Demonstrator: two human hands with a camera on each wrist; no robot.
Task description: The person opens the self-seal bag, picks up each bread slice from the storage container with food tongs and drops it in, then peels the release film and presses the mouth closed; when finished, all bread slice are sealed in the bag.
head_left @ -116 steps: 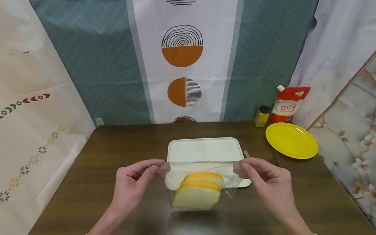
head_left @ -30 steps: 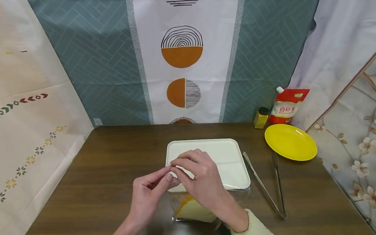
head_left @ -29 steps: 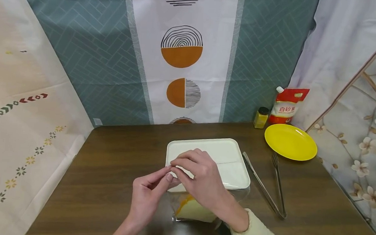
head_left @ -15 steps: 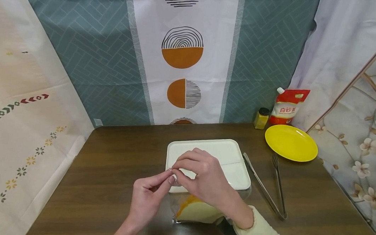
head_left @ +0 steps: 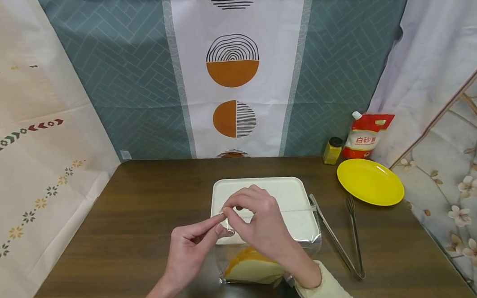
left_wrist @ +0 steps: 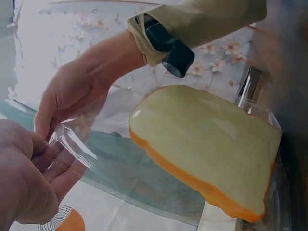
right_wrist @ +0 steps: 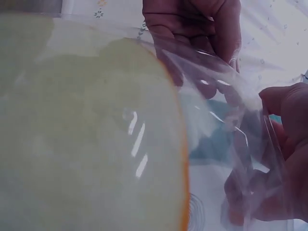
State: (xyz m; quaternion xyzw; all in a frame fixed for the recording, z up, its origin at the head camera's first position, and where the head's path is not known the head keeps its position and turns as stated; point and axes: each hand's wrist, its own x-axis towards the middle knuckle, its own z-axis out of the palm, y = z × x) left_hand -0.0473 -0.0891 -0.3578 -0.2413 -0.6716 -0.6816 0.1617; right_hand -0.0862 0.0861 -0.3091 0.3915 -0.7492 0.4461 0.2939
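Note:
Bread slices with orange-yellow crusts stand in a clear plastic bag at the near side of the table. My left hand pinches the bag's top edge near its left corner. Right beside it, my right hand pinches the same edge between thumb and fingers, its forearm crossing over the bag. The left wrist view has the bread behind the film, with the right hand beyond the left fingertips. In the right wrist view, fingers show through the clear bag.
Behind the bag lies a white tray, partly covered by the hands. Metal tongs lie open to its right. Further back are a yellow plate, a black-capped yellow jar and a red-and-white pouch.
Earlier the hands held opposite ends of the bag's top edge; the right hand has come left beside the left hand. In the last second it has shifted slightly right along the edge.

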